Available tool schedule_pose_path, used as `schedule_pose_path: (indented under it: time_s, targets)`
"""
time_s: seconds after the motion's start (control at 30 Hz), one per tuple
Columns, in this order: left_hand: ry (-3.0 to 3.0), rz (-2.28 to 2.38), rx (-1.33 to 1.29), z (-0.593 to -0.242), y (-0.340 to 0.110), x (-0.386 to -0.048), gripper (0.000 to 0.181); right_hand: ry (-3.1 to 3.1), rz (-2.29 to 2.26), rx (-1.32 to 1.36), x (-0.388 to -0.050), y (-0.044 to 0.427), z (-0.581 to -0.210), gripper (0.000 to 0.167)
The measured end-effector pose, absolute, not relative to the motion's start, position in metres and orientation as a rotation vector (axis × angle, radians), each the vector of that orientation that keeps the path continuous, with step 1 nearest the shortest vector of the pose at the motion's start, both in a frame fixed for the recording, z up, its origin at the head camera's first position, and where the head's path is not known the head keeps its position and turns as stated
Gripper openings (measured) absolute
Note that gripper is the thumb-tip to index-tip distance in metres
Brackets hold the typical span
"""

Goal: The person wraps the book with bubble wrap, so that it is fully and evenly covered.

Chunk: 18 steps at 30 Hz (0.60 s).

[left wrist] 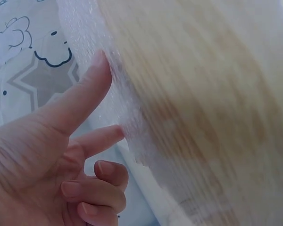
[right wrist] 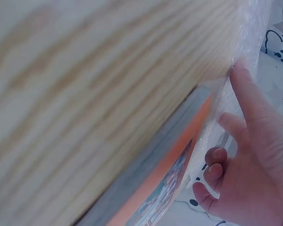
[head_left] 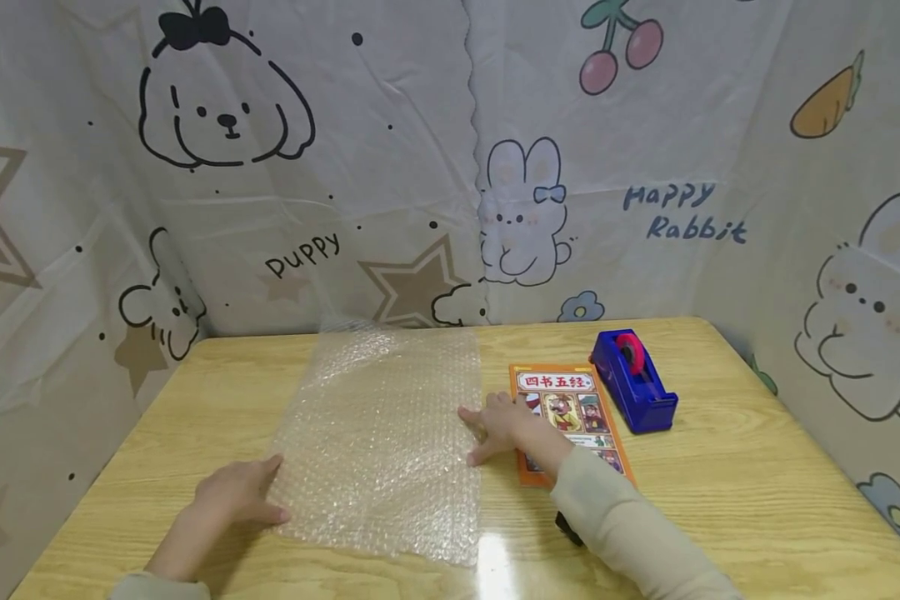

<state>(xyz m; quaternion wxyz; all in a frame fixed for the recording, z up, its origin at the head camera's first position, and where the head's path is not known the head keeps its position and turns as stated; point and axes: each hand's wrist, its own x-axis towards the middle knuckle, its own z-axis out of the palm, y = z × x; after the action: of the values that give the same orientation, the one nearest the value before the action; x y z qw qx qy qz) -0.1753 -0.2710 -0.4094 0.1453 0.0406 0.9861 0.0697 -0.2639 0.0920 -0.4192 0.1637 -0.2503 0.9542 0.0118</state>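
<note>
A sheet of clear bubble wrap (head_left: 378,442) lies spread on the table, its far end reaching the back edge. At its near left edge, my left hand (head_left: 232,493) touches it with thumb and index finger stretched apart. The left wrist view shows the other fingers of that left hand (left wrist: 61,155) loosely bent around nothing. My right hand (head_left: 499,423) rests its thumb and index finger on the sheet's right edge. Beneath the right wrist, partly covered, lies an orange book (head_left: 562,417). Its thick side shows in the right wrist view, close to the right hand (right wrist: 259,155).
A blue tape dispenser (head_left: 636,385) with a red-cored roll stands at the book's upper right. Some small black object (head_left: 568,528) sits half hidden under the right sleeve. Printed cloth (head_left: 390,192) hangs behind and at both sides of the wooden table (head_left: 742,467).
</note>
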Motion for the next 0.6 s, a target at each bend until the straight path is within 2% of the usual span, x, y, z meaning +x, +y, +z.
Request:
schedule_pose_path:
  time_s: [0.6]
  targets:
    - [2.791,0.23,0.088,-0.404,-0.274,-0.192,0.094,2.695,-0.121,-0.706,-0.257,0.095,-0.414,0.077]
